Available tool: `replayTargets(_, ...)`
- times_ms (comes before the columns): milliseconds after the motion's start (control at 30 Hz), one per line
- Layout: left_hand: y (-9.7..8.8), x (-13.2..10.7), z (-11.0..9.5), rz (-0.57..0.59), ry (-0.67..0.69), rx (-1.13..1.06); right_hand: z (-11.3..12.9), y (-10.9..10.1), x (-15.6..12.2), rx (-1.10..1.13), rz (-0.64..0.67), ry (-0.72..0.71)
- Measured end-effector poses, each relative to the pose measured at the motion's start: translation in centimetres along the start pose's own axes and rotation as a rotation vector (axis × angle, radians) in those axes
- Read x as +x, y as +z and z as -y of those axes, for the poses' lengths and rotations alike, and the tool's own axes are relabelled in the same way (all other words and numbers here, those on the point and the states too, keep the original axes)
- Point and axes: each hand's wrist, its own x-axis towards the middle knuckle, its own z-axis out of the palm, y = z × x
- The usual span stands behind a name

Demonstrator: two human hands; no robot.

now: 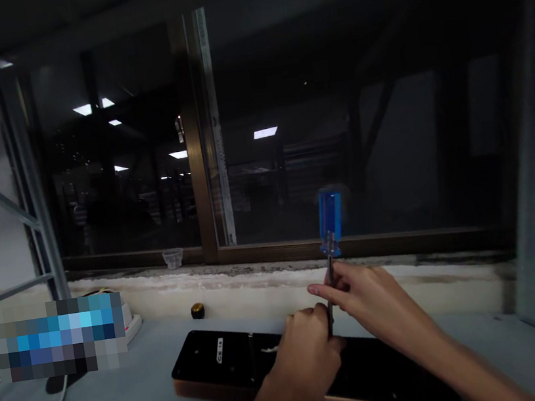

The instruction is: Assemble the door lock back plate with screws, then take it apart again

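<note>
Screwdriver (331, 221) near upright over panel (234, 358), handle leaning slightly right, tip hidden. Right hand (367, 287) pinches shaft below handle; left hand (306, 346), nearer panel, fingers curled at lower shaft. Panel beneath hands, long axis far left to near right.

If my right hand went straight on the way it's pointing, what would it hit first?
Beyond the screwdriver it grips, your right hand would probably meet the wall under the window first, though depth is hard to judge from this one view.
</note>
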Motion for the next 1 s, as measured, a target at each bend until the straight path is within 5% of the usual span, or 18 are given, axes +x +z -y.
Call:
replayTargets(100, 0.2, -0.1, -0.1, 0.000, -0.013, 0.023, -0.7, 0.3, 0.1, 0.024, -0.010, 0.000)
replayTargets(300, 0.0, -0.1, -0.6, 0.031, -0.006, 0.041, -1.5, -0.2, 0.3, 0.445, 0.281, -0.013)
replayTargets(533, -0.7, -1.3, -1.0, -0.022, -0.030, 0.015, -0.7, -0.2, 0.3, 0.110, 0.085, 0.008)
replayTargets(733, -3.4, -6.4, -0.6, -0.160, 0.152, -0.006, -1.4, 0.3, 0.5, 0.032, 0.028, 0.008)
replayTargets(833, -6.0, -10.0, 2.1, 0.056, 0.054, -0.267, -1.9, 0.5, 0.6, 0.051, 0.005, -0.005)
replayTargets(933, -8.3, -13.3, 6.7, 0.591, -0.181, -0.597, -1.5, -0.1, 0.6, 0.172, 0.012, 0.018)
replayTargets(1000, -9.2, -15.0, 10.0, 0.671, -0.404, -0.734, -0.7, -1.2, 0.4, 0.301, 0.000, 0.076)
